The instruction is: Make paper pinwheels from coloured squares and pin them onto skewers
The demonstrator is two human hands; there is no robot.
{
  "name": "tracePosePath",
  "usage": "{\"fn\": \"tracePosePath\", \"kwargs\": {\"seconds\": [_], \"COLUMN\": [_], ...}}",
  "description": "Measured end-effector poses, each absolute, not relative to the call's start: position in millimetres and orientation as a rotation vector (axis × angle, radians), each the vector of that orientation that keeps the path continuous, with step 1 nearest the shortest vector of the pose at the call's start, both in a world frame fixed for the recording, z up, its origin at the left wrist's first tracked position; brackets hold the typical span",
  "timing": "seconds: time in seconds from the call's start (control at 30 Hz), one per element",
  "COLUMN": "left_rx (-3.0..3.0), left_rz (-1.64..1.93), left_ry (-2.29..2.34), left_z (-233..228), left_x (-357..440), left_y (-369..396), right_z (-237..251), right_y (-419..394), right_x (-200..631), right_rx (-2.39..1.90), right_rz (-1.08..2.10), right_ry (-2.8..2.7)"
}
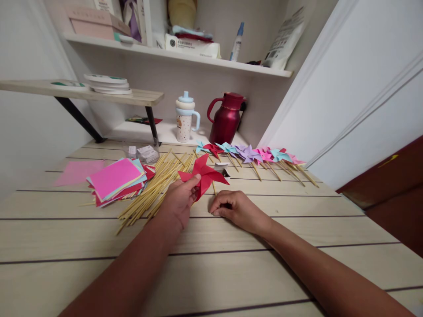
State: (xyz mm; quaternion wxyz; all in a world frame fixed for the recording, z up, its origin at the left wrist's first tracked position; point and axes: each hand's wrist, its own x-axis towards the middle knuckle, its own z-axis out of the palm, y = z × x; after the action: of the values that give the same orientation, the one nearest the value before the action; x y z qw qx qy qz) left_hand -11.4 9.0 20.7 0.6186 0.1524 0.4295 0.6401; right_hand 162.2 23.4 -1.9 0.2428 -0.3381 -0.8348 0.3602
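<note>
My left hand [180, 200] holds a red paper pinwheel [205, 174] just above the wooden table, thumb and fingers pinching its lower left blade. My right hand [233, 209] rests on the table to the right, fingers curled and pinched together near the pinwheel's stick; whether it grips the stick I cannot tell. A pile of bamboo sticks [153, 189] lies left of my left hand. A row of finished pinwheels [254, 156] in blue, red, purple and pink lies behind my hands.
A stack of coloured paper squares [115, 178] sits at the left, with a pink sheet [79, 171] beyond it. A spotted cup [185, 116] and a red jug [228, 119] stand at the back. Shelves with boxes hang above; a white wall rises at the right.
</note>
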Motion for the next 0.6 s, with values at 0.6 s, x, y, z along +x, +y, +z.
{"fn": "tracePosePath", "kwargs": {"seconds": [0.6], "left_rx": [0.384], "left_rz": [1.460], "left_ry": [0.998], "left_z": [20.1], "left_x": [-11.0], "left_y": [9.3], "right_z": [-2.8], "right_y": [23.8], "right_x": [162.5], "right_rx": [-0.923], "right_rz": [0.895], "right_ry": [-2.331]}}
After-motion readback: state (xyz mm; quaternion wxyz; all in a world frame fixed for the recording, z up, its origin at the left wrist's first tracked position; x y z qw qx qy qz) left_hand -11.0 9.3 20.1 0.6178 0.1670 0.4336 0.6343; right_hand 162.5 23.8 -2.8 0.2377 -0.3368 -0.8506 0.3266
